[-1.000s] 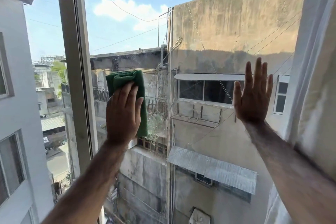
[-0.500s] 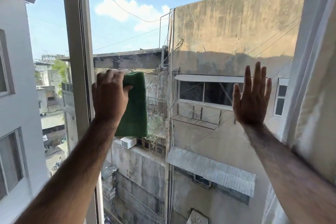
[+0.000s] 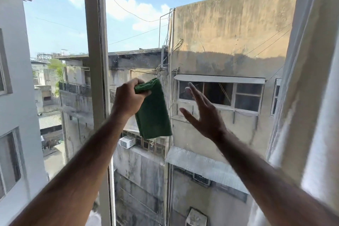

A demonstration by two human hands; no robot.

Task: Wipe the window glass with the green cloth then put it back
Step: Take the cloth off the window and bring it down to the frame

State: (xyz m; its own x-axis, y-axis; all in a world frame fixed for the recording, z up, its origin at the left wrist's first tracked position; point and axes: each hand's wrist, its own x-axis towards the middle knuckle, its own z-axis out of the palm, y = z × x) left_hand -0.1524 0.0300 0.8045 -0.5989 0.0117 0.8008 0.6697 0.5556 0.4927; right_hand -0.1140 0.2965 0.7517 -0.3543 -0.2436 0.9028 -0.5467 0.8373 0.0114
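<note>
Fingers of our left hand (image 3: pixel 128 98) were clenched around the top edge of the folded dark green terry cloth (image 3: pixel 153 110), near the middle of the frame. From that grip the cloth hung down to the right of our fist and below it, in front of the clear window glass (image 3: pixel 139 29). We could not tell whether it touched the pane. Just right of the cloth, apart from it, our right hand (image 3: pixel 203 113) was spread open, fingers pointing up-left. At left of centre stood the pale upright window frame post (image 3: pixel 95 42).
</note>
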